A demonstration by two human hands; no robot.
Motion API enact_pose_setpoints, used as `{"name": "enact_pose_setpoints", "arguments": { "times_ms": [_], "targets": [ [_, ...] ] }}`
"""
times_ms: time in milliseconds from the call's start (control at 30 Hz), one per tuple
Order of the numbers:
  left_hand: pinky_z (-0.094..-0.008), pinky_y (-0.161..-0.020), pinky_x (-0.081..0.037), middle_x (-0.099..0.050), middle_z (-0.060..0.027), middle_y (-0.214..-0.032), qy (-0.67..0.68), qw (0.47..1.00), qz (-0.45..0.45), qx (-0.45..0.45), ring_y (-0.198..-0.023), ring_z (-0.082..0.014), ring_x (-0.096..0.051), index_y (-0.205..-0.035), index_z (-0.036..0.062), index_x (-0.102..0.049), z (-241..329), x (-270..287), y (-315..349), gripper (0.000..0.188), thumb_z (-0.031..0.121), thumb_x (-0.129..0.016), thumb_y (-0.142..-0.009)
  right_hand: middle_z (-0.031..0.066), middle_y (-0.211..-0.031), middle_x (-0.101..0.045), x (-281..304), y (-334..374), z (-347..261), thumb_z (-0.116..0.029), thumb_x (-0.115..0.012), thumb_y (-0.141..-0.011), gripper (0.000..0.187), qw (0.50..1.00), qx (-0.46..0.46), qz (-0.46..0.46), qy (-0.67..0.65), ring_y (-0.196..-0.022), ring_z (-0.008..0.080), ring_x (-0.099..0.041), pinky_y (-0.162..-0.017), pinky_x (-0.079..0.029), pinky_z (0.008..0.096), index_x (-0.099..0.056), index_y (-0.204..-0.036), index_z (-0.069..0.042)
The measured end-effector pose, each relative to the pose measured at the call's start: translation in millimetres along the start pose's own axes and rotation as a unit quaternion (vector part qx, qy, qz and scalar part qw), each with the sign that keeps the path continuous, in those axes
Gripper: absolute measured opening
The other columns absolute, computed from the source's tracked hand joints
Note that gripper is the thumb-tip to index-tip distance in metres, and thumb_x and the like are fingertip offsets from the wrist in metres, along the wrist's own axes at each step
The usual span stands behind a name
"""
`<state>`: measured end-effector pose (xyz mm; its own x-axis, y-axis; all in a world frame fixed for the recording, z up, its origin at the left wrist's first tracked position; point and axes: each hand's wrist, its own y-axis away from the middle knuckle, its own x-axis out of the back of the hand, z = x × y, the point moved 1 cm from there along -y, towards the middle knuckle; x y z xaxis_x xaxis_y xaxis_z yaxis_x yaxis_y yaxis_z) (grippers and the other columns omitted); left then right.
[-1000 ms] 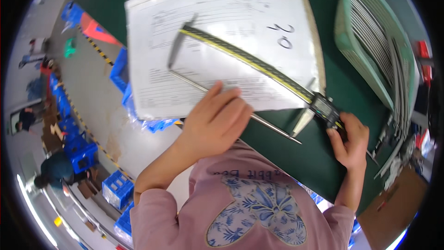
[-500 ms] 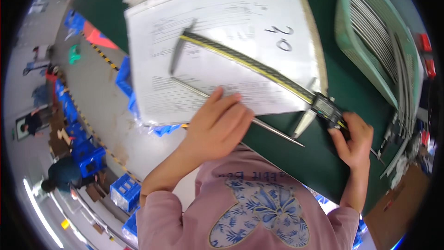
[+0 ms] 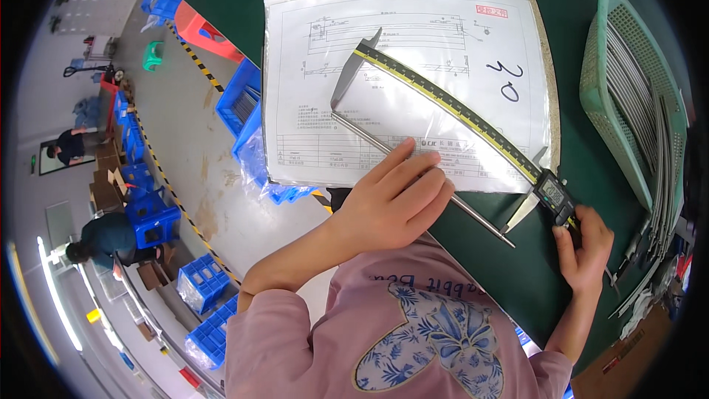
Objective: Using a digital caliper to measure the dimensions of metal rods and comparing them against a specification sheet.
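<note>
My left hand (image 3: 399, 203) is closed around the middle of a thin metal rod (image 3: 480, 218), which slants down to the right. Above the rod lies a long digital caliper (image 3: 450, 111), spread wide, its beam roughly parallel to it. The fixed jaw's tip meets the rod's upper left end. The sliding jaw's tip comes close to the lower right end; whether it touches, I cannot tell. My right hand (image 3: 586, 247) grips the caliper at its display end, thumb below the slider. Beneath is a ring binder (image 3: 543, 52) with a drawing sheet (image 3: 295, 37) in a clear sleeve.
A green plastic basket (image 3: 591, 96) of long metal rods (image 3: 635, 96) stands at the right on the dark green table (image 3: 473, 251). Blue crates (image 3: 240, 100), a red stool (image 3: 199, 33) and a green stool (image 3: 153, 55) are on the floor at left. Another person (image 3: 111, 244) bends over there.
The whole scene has shifted to the right and become sharper as my head moved. Both hands keep their grips, and the rod and caliper stay nearly the same relative to each other.
</note>
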<state>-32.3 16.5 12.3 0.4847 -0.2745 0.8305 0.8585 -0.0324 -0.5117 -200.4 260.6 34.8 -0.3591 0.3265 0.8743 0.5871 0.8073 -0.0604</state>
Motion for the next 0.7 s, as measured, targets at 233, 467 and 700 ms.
{"name": "enact_pose_setpoints", "arguments": {
  "times_ms": [233,467,700],
  "targets": [
    [-0.0439,-0.085,-0.050,-0.059,-0.0076,-0.093,0.018,1.000,-0.004,-0.005,-0.092,-0.0255,-0.061,-0.086,0.0044,-0.067,-3.1,-0.2,-2.7,0.025,0.005,-0.066,-0.061,0.0140,-0.067,-0.052,0.6,-0.5,-0.1,-0.018,-0.068,-0.071,0.028,1.000,0.006,0.006,-0.004,-0.050,0.0294,-0.050,-0.045,-0.038,0.0343,-0.055,-0.088,0.001],
    [-0.0447,-0.085,-0.050,-0.059,-0.0072,-0.089,-0.004,1.000,-0.022,-0.001,-0.093,-0.0243,-0.059,-0.085,0.0049,-0.066,-7.3,6.8,-2.3,0.022,0.008,-0.063,-0.063,0.0107,-0.065,-0.052,3.0,-6.9,-9.3,-0.018,-0.069,-0.070,0.027,1.000,0.016,-0.003,0.005,-0.050,0.0256,-0.051,-0.044,-0.038,0.0327,-0.056,-0.086,0.000],
    [-0.0436,-0.085,-0.049,-0.060,-0.0063,-0.089,-0.002,1.000,-0.019,-0.001,-0.092,-0.0236,-0.060,-0.085,0.0055,-0.067,-5.1,4.2,-2.4,0.021,0.008,-0.063,-0.064,0.0088,-0.064,-0.052,2.1,-6.6,-3.7,-0.022,-0.071,-0.070,0.028,0.999,0.030,0.014,0.035,-0.049,0.0252,-0.051,-0.044,-0.038,0.0330,-0.057,-0.082,-0.002]
  ]
}}
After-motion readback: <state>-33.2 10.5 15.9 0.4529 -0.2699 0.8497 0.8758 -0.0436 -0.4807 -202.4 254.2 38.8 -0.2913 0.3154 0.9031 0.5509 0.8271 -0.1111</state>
